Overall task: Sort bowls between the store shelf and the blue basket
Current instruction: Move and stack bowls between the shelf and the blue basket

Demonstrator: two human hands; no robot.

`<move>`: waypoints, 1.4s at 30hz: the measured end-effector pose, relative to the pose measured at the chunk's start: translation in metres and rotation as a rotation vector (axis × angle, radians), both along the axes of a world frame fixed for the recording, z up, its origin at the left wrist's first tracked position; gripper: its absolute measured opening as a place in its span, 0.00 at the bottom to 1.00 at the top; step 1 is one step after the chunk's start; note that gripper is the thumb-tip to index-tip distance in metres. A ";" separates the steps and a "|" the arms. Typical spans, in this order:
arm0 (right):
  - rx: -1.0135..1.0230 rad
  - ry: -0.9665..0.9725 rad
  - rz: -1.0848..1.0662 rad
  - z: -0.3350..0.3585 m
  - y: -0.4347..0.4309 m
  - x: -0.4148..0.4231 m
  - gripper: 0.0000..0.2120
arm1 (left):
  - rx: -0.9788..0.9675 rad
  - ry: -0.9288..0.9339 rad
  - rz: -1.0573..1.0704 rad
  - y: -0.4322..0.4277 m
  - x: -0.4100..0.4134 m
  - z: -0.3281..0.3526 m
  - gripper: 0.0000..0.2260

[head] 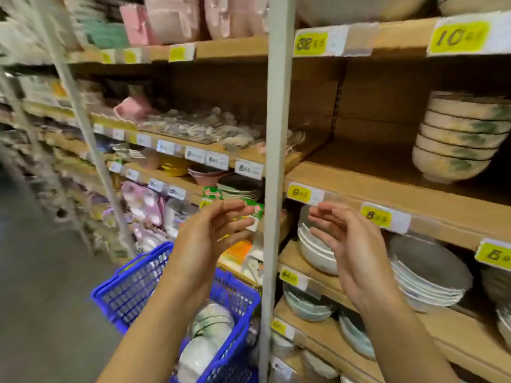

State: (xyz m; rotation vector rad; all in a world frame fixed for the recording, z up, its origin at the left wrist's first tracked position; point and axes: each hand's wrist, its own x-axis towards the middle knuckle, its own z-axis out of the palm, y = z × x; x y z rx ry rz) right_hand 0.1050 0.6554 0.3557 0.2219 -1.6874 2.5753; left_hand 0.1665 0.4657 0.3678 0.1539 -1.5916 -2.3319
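Left hand (210, 239) and right hand (351, 244) both hang empty and apart, palms facing, fingers loosely curved, while the stack of round cream leaf-patterned bowls (456, 139) sits on the brown board shelf (359, 175) and glossy pale bowls (213, 322) sit in the blue plastic mesh basket (132, 286) below.

The middle shelf board (359, 172) lies bare left of the stacked floral bowls (456, 136) — a grey upright post (276, 134) bounds that gap.

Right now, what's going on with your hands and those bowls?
Left hand open, empty. Right hand open, empty. Bowls in blue basket below; patterned stack on shelf, untouched. Shelf post shows between the hands.
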 end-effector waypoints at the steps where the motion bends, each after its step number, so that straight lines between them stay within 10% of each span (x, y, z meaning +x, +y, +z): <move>1: 0.007 -0.029 0.039 -0.008 -0.019 0.007 0.15 | 0.009 -0.034 0.039 -0.019 0.017 -0.007 0.14; 12: 0.268 -0.357 0.359 -0.123 -0.195 0.064 0.08 | 0.133 -0.361 0.398 -0.171 0.150 -0.092 0.11; 23: 0.413 -0.504 0.415 -0.201 -0.313 0.024 0.07 | 0.075 -0.551 0.421 -0.281 0.114 -0.145 0.08; 42: 0.456 -0.937 -0.021 -0.308 -0.326 -0.063 0.09 | -0.327 -0.784 -0.303 -0.348 -0.132 -0.252 0.08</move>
